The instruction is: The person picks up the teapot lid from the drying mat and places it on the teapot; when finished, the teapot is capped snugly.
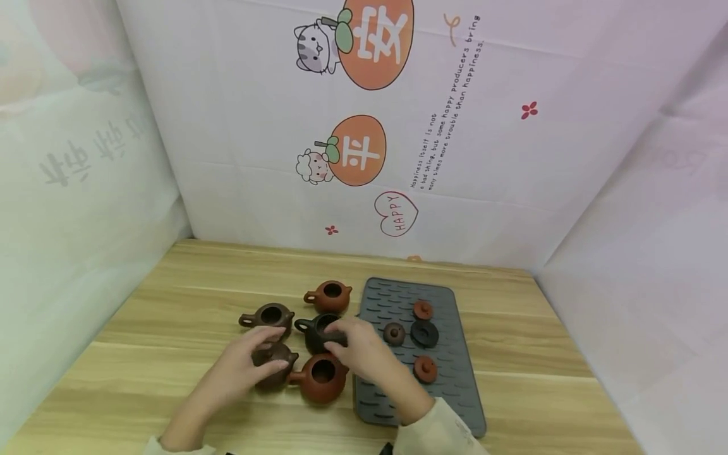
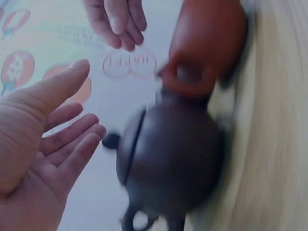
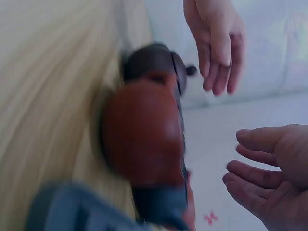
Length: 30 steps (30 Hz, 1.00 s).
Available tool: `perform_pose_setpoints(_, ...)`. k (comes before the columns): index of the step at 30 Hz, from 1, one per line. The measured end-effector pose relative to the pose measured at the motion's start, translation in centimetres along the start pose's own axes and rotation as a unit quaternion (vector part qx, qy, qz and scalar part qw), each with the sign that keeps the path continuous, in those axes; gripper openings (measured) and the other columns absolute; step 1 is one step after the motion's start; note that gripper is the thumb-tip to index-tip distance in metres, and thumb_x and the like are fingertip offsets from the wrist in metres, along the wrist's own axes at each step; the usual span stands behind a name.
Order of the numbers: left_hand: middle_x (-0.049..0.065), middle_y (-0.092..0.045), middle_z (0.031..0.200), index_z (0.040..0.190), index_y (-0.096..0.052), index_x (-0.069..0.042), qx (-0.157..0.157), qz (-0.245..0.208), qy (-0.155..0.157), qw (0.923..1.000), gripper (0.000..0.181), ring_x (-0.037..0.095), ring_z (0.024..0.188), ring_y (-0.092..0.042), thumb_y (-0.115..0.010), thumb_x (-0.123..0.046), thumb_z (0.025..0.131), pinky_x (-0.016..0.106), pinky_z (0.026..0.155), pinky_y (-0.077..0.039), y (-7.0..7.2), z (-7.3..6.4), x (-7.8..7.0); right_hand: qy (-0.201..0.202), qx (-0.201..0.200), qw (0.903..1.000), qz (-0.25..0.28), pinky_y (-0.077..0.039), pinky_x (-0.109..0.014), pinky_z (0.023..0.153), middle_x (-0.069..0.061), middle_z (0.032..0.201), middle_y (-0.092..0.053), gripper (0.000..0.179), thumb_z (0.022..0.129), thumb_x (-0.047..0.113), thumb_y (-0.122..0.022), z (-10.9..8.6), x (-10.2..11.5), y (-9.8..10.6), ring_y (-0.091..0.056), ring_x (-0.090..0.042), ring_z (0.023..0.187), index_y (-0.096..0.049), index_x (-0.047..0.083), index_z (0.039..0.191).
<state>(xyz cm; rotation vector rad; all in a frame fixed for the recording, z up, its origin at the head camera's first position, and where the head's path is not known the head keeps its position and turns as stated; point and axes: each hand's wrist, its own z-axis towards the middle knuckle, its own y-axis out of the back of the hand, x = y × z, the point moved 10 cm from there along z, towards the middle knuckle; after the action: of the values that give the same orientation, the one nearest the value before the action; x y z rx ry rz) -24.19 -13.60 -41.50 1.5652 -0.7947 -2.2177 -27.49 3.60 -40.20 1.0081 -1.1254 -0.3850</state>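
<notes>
In the head view my left hand (image 1: 239, 366) is over a dark purple-brown teapot (image 1: 277, 380), thumb and fingers spread. The left wrist view shows this teapot (image 2: 173, 159) with its knobbed lid on, and a gap between it and my fingers. My right hand (image 1: 364, 349) hovers above a lidless black teapot (image 1: 315, 342), partly covering it, with nothing in its fingers. A lidless red-brown teapot (image 1: 323, 390) stands in front of the black one. Behind are a lidless brown teapot (image 1: 259, 317) and a smaller lidless reddish teapot (image 1: 342, 302).
A grey ridged mat (image 1: 375, 395) lies to the right of the teapots. On it are two reddish lids (image 1: 425, 370), a brown lid (image 1: 394, 333) and a black lid (image 1: 418, 342). A printed white cloth (image 1: 256, 189) rises behind the wooden table (image 1: 529, 360).
</notes>
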Motion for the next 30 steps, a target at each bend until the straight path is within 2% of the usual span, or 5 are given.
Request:
perform_pose_setpoints(5,0.011,-0.058,0.13,0.131,-0.059,-0.003,0.039,0.003,0.002,0.9992,0.056,0.03,0.116,-0.057,-0.079,-0.027,0.084,0.049,0.097,-0.045,-2.3,0.2,-1.3,-0.002,-0.012,0.9999,0.001,-0.053,-0.039,0.078,-0.005,0.117,-0.062,0.024,0.092,0.016,-0.07,-1.8,-3.0,2.4,-0.061,-0.027,0.102,-0.069,0.009,0.115)
perform_pose_setpoints(11,0.017,-0.056,0.133,0.132,-0.058,0.0,0.073,0.016,0.023,0.9969,0.06,0.036,0.124,-0.05,-0.079,-0.029,0.083,0.053,0.1,-0.04,-4.4,0.1,-1.0,-0.025,-0.031,0.9992,-0.006,-0.054,-0.041,0.079,-0.006,0.111,-0.064,0.022,0.089,0.011,-0.073,-3.9,-6.7,4.2,-0.063,-0.027,0.1,-0.07,0.007,0.111)
perform_pose_setpoints(16,0.015,-0.057,0.132,0.132,-0.059,-0.002,0.082,0.034,0.031,0.9956,0.061,0.036,0.124,-0.05,-0.081,-0.028,0.081,0.053,0.101,-0.04,-5.1,0.1,-0.7,-0.069,-0.045,0.9966,-0.01,-0.054,-0.042,0.078,-0.004,0.108,-0.065,0.021,0.086,0.009,-0.076,-5.4,-10.0,5.1,-0.063,-0.027,0.097,-0.071,0.009,0.106)
perform_pose_setpoints(22,0.017,-0.058,0.129,0.13,-0.059,0.001,0.097,0.041,0.018,0.9943,0.058,0.036,0.121,-0.051,-0.08,-0.025,0.082,0.052,0.098,-0.043,-5.9,0.3,-1.1,-0.114,-0.036,0.9924,-0.028,-0.054,-0.04,0.074,-0.003,0.102,-0.065,0.019,0.083,0.011,-0.079,-6.9,-13.6,5.4,-0.063,-0.022,0.09,-0.072,0.01,0.101)
perform_pose_setpoints(30,0.017,-0.059,0.127,0.128,-0.06,0.001,0.111,0.055,0.012,0.9922,0.058,0.035,0.118,-0.054,-0.08,-0.027,0.082,0.051,0.095,-0.045,-6.8,-0.1,-1.2,-0.114,-0.004,0.9932,-0.023,-0.051,-0.04,0.073,0.0,0.092,-0.063,0.016,0.081,0.012,-0.08,-7.8,-15.1,4.7,-0.057,-0.015,0.084,-0.073,0.01,0.096)
